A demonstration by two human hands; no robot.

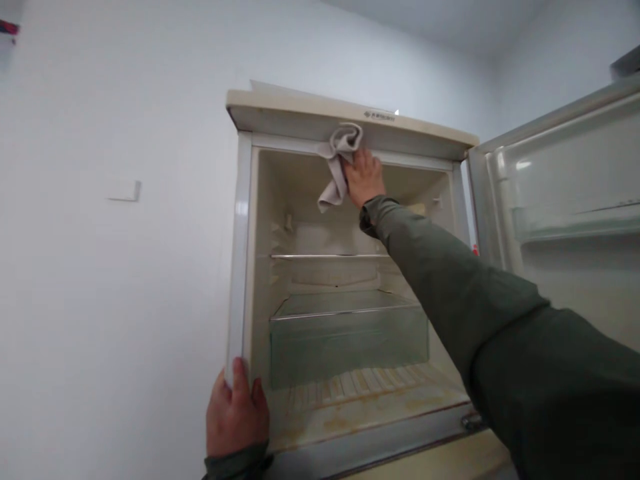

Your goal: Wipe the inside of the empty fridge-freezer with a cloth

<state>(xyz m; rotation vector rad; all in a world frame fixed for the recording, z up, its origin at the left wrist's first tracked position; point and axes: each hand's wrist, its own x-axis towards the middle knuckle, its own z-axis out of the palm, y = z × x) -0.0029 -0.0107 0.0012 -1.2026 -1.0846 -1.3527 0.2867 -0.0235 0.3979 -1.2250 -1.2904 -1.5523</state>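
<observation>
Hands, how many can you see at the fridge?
2. The left hand is low on the left edge of the fridge; the right hand is up at the top of the opening, with the cloth.

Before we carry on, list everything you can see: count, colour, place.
Fridge: one, cream, centre
Open door: one, pale grey, right
Door shelf: one, greenish, on door
Shelves: two, clear, inside
Bin: one, greenish, under lower shelf
Stains: several, yellow-brown, fridge floor
Sheet: one, pale, atop fridge
Wall plate: one, white, left
Unclear objects: three; red-dark top left, dark top right, red by hinge side
Cloth: one, light grey, right grip
Hands: two; right at upper frame, left at left frame
Sleeves: two, dark green
</observation>
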